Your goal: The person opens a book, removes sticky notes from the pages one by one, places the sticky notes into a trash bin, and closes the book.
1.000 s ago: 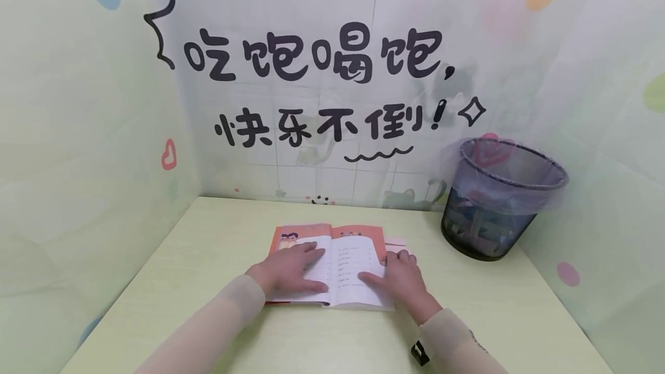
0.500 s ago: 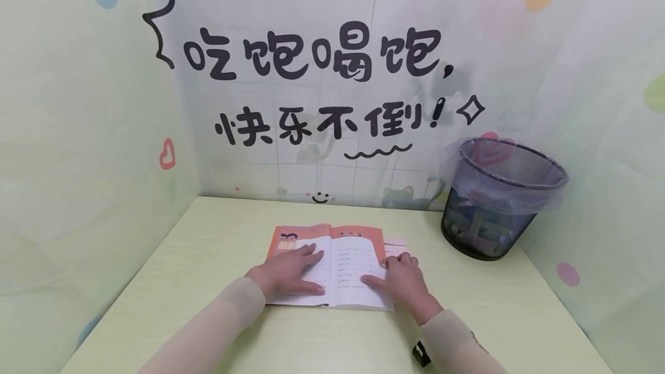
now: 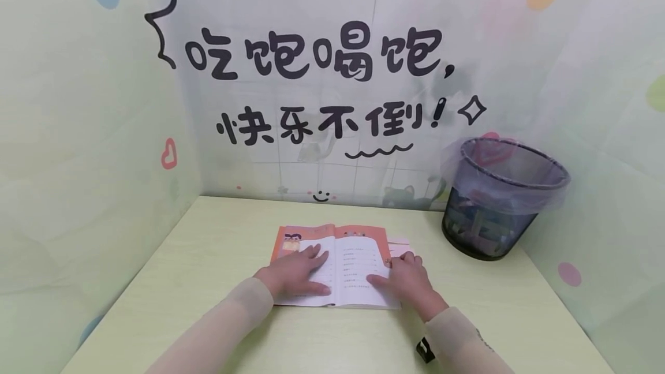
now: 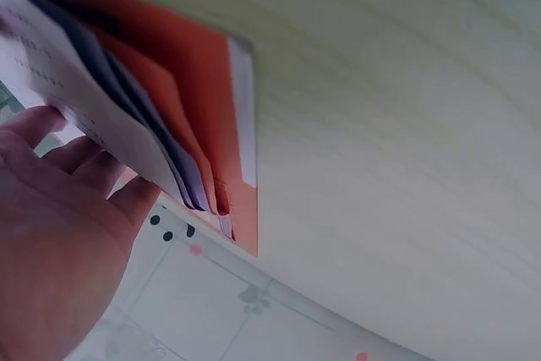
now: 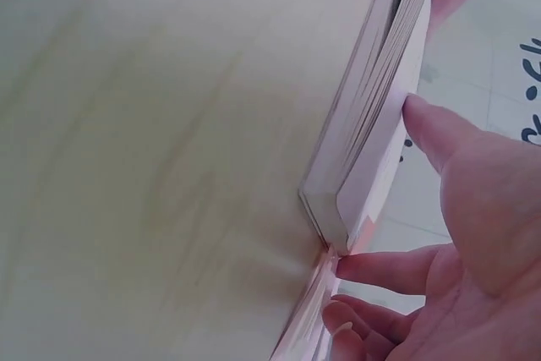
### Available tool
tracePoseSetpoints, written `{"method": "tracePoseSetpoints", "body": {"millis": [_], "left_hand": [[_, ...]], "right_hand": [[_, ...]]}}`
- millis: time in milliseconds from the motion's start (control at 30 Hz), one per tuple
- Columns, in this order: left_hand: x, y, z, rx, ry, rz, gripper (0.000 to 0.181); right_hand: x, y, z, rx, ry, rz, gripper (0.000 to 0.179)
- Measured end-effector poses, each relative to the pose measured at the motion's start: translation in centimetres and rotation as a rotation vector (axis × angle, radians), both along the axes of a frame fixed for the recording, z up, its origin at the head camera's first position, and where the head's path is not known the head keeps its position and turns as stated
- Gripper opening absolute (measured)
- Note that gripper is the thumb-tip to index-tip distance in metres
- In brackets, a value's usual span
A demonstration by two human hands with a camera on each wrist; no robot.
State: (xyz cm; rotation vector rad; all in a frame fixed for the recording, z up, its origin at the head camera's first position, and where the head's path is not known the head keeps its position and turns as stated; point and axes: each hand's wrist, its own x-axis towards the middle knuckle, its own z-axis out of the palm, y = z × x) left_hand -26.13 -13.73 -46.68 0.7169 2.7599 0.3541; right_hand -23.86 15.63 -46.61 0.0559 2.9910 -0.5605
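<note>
An open book (image 3: 358, 293) with orange-topped, printed pages lies on the table, its spine toward me and away. My left hand (image 3: 296, 273) rests spread over the left page, fingers straight and pointing to the fold. In the left wrist view, several page edges (image 4: 161, 141) fan out above the orange cover. My right hand (image 3: 413, 281) holds the book's right edge, with the thumb on the right page and the other fingers bent at the side. A pink paper piece (image 3: 399, 242) sticks out past that edge, beside the bent fingers; in the right wrist view, the forefinger is right at the book's corner.
A dark bin (image 3: 483, 224) lined with a clear bag stands at the table's back right. A small black item (image 3: 425, 351) shows beside the right sleeve. Printed cloth walls (image 3: 322, 103) enclose the pale table (image 3: 228, 229) at the back and sides.
The hands and the open book stay almost in place; both shift very slightly to the right in the head view, along with the background.
</note>
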Motion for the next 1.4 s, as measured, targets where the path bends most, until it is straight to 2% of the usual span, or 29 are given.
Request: {"method": "tracePoseSetpoints", "body": {"millis": [200,467,600,767,1033,1200,1400], "left_hand": [[0.1,-0.2,0.2,-0.013,-0.019,-0.023,0.094],[-0.1,-0.2,0.1,0.001,-0.025,0.002,0.096],[-0.3,-0.2,0.1,0.022,-0.028,0.003,0.096],[-0.5,-0.3,0.0,0.061,-0.022,-0.007,0.097],[-0.8,-0.1,-0.3,0.113,0.031,-0.009,0.099],[-0.8,0.1,-0.3,0.120,0.012,0.012,0.101],[-1.1,0.3,-0.4,0.122,0.012,0.027,0.100]], "right_hand": [[-0.1,0.0,0.1,0.004,-0.004,0.003,0.082],[-0.2,0.0,0.5,0.037,0.060,0.034,0.081],[-0.3,-0.2,0.4,0.040,0.079,0.018,0.079],[-0.5,-0.8,0.3,0.033,0.067,-0.005,0.075],[-1.1,-0.5,-0.2,0.027,0.026,-0.021,0.075],[-1.8,0.0,-0.5,-0.007,0.000,-0.035,0.078],[-2.3,0.0,-0.6,0.022,0.026,-0.025,0.084]]}}
